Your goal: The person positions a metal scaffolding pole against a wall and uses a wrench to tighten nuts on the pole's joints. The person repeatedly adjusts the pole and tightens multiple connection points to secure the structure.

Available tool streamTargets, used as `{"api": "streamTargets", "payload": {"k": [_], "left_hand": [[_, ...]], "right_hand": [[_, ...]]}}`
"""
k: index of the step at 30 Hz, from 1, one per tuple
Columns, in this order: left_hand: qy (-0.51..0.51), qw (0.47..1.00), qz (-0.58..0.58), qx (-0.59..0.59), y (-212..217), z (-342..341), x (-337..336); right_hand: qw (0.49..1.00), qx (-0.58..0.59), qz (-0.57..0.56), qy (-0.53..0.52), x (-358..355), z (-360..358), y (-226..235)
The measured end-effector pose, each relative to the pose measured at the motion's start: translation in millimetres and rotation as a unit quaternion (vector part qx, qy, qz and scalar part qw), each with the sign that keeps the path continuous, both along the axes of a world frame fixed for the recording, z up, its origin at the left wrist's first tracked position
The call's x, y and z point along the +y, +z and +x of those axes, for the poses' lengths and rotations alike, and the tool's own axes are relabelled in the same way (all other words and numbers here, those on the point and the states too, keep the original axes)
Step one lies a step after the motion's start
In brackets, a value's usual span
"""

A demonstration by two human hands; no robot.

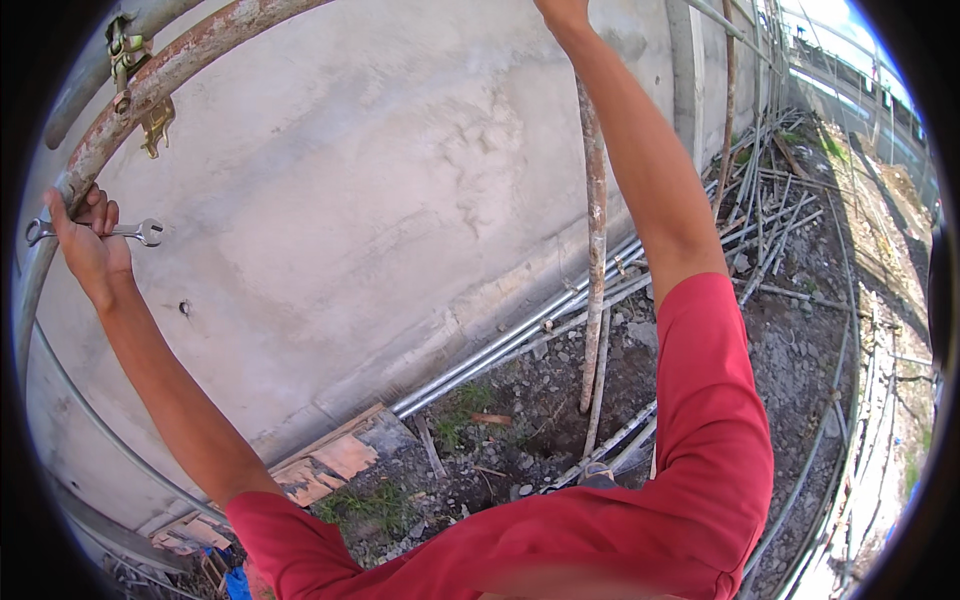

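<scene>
Gripping: a wrench (pixel 126 231) is held by the left hand (pixel 95 250), fingers partly curled, beside the rusty pipe (pixel 200 45).
Wrench axis: laid crosswise to the pipe.
Clamp (pixel 122 62): seen above the left hand, the nearer one.
Right hand (pixel 562 9): mostly cropped; grip cannot be made out.

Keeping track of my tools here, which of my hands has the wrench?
Your left hand, near the left edge: the wrench lies across it. Your right hand is cut off at the top, its grip out of view.
</scene>
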State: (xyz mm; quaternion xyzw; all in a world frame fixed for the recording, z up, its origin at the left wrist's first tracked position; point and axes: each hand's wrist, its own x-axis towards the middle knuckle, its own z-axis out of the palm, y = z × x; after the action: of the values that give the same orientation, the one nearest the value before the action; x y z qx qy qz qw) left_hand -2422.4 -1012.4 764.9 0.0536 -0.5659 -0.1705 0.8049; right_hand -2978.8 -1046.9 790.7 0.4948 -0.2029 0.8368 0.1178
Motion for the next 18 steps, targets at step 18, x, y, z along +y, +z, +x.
{"api": "streamTargets", "payload": {"k": [18], "left_hand": [[0.005,0.999,0.004,0.053,-1.2,-13.9,3.2]], "right_hand": [[0.993,-0.056,-0.089,-0.063,-26.0,6.6,-16.9]]}}
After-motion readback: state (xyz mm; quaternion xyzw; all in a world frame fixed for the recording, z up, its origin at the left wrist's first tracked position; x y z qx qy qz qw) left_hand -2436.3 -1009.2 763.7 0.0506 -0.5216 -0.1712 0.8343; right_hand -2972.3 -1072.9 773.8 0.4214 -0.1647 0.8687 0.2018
